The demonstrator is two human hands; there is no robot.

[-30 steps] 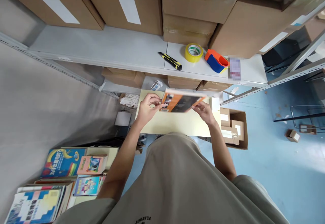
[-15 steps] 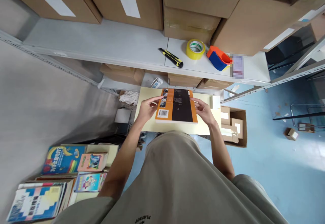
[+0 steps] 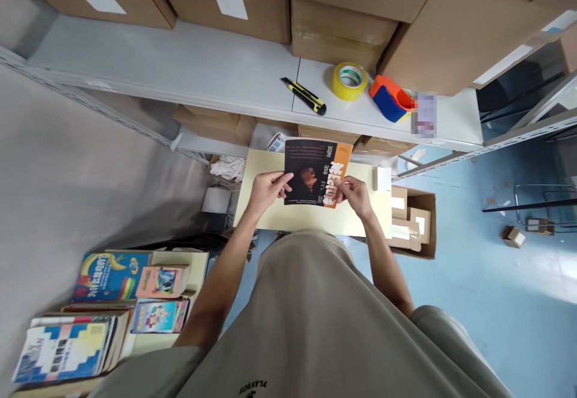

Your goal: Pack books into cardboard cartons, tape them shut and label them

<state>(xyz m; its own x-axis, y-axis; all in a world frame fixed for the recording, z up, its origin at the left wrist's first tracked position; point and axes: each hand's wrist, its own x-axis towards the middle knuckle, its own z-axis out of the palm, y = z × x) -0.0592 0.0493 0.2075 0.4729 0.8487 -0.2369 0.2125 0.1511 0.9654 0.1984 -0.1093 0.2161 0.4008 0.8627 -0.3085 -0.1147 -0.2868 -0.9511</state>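
Note:
A paperback book (image 3: 311, 175) with a black and orange cover is held up over the pale yellow tabletop (image 3: 265, 220). Its cover shows a dark picture and large white characters on the orange strip. My left hand (image 3: 268, 192) grips the left edge, thumb on the cover and fingers partly behind. At the right edge, my right hand (image 3: 356, 196) pinches the lower part of the book in the same way. A small white block (image 3: 383, 178) lies at the table's right end.
On the grey shelf (image 3: 180, 79) ahead lie a box cutter (image 3: 306, 97), yellow tape (image 3: 349, 82) and an orange-blue tape dispenser (image 3: 390, 98), before large cartons (image 3: 338, 19). Stacked books (image 3: 67, 350) stand low at left. An open carton (image 3: 428, 223) with small boxes sits right of the table.
The book has been turned over: its back with the barcode faced up before, and now the other cover shows. It is raised and tilted, with both hands still on it.

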